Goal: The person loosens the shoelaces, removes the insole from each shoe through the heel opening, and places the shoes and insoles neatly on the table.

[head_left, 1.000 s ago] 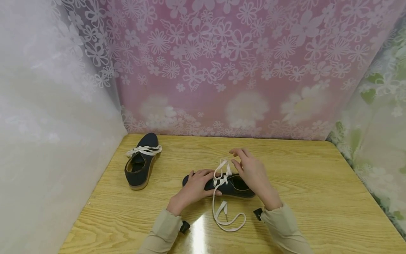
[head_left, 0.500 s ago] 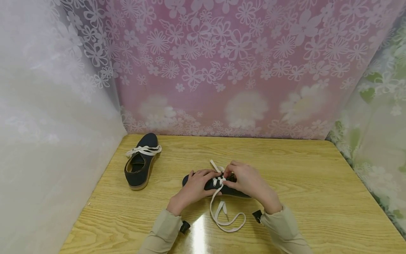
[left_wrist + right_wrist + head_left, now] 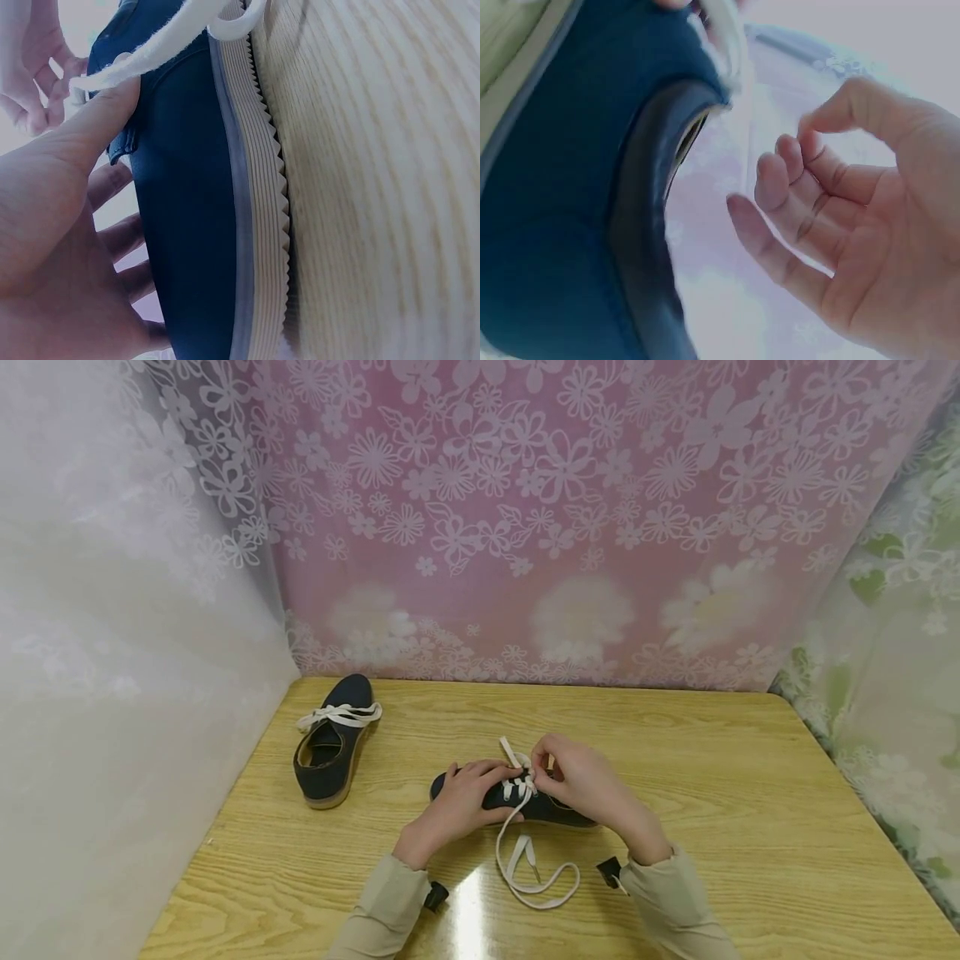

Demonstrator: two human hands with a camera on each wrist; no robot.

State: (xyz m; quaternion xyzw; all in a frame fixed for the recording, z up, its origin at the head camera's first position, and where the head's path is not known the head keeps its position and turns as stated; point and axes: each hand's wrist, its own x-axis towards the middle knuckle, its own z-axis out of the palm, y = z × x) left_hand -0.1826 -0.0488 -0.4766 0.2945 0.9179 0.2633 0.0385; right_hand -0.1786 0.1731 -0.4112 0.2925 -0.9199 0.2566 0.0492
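Note:
A dark navy shoe (image 3: pixel 551 810) lies across the table, toe to the left. My left hand (image 3: pixel 468 793) grips its front part, with the thumb on the near side and the fingers over the far side. My right hand (image 3: pixel 588 781) is over the shoe's opening, thumb and finger pinched together at the white shoelace (image 3: pixel 517 790) by the upper eyelets. What lies between those fingertips is barely visible. One lace end stands up on the far side; the other trails in a loop onto the table. In the right wrist view, the right thumb (image 3: pixel 851 109) meets a fingertip.
A matching navy shoe (image 3: pixel 330 768), its white lace tied in a bow, stands at the left on the wooden table (image 3: pixel 720 793). Flowered curtains (image 3: pixel 525 568) hang behind and at both sides.
My right hand has come down from above the shoe to the laces, then shifted slightly right. The upright lace loop has dropped to the far side. My left hand keeps its hold.

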